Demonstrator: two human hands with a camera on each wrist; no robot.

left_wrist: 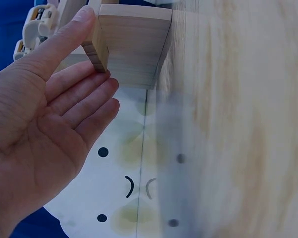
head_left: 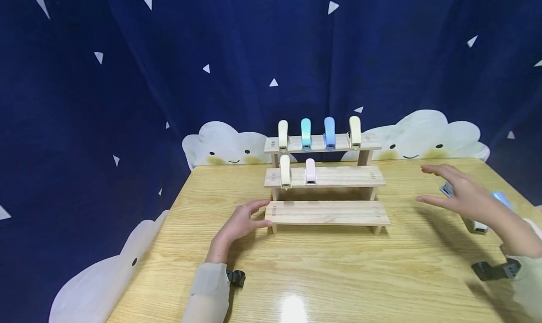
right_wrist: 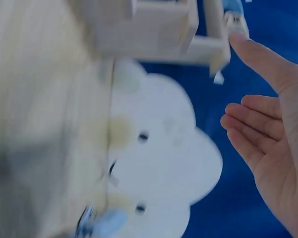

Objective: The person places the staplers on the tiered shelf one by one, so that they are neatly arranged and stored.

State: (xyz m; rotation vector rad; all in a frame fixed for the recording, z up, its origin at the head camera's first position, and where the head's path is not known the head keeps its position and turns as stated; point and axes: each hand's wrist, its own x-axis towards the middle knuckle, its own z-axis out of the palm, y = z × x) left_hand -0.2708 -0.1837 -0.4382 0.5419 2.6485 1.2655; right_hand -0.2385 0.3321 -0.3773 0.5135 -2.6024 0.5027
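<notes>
A three-step wooden rack (head_left: 328, 213) stands on the table, with small staplers on its upper two steps. The top step bears cream, teal (head_left: 306, 134), blue (head_left: 329, 133) and cream ones; the middle step has a cream stapler (head_left: 285, 171) and a pink stapler (head_left: 311, 171). My left hand (head_left: 242, 221) holds the left end of the lowest step between thumb and fingers; the left wrist view shows the fingertips against the board (left_wrist: 95, 47). Over the table's right side my right hand (head_left: 470, 193) hovers, fingers apart and holding nothing, partly hiding more staplers beneath it.
On the table (head_left: 338, 271) at right lie a blue stapler (head_left: 503, 200), another blue one (head_left: 446, 188) and a whitish one (head_left: 478, 226). A dark blue curtain (head_left: 237, 45) with white triangles hangs behind, and cloud shapes (head_left: 423, 130) line the table's back edge.
</notes>
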